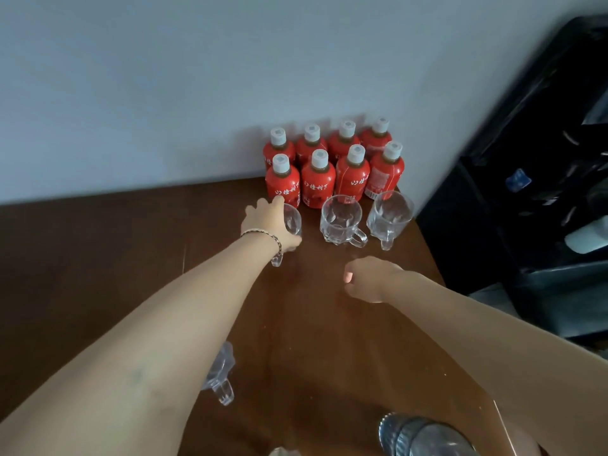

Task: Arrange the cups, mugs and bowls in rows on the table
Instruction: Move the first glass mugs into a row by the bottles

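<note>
Three clear glass mugs stand in a row on the brown table (98, 258), just in front of the red bottles. My left hand (268, 223) is wrapped around the leftmost mug (292, 220), whose handle pokes out below my wrist. The middle mug (340, 220) and the right mug (390, 215) stand free with handles toward me. My right hand (368, 279) hovers over the table in front of the middle mug, fingers curled, holding nothing. Another glass mug (221, 376) sits near me, partly hidden under my left forearm. Clear glassware (424, 436) shows at the bottom edge.
Several red bottles (332, 162) with white caps stand in two rows against the pale wall at the table's back right corner. A black unit (543, 192) stands right of the table's edge. Bare brown tabletop spreads to the left.
</note>
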The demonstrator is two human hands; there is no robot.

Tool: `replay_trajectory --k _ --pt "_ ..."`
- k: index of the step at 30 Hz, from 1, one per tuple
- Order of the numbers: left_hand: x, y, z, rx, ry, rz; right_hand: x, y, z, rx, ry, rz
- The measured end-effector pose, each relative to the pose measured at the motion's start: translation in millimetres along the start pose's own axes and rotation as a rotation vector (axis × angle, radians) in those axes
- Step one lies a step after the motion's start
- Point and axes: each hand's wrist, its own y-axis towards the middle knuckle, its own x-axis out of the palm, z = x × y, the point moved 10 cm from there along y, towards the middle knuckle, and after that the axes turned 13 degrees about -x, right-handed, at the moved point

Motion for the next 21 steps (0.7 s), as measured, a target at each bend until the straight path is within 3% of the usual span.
replay_trajectory --k 13,21 --pt "-2.0 -8.5 -12.6 0.04 -0.034 -0.024 5.1 -21.7 -13.5 -0.024 -0.059 -0.054" --pt "-24.2 -86.2 -132.9 -0.045 0.244 -0.053 19.1 -41.5 -83.0 -0.073 -0.156 -0.07"
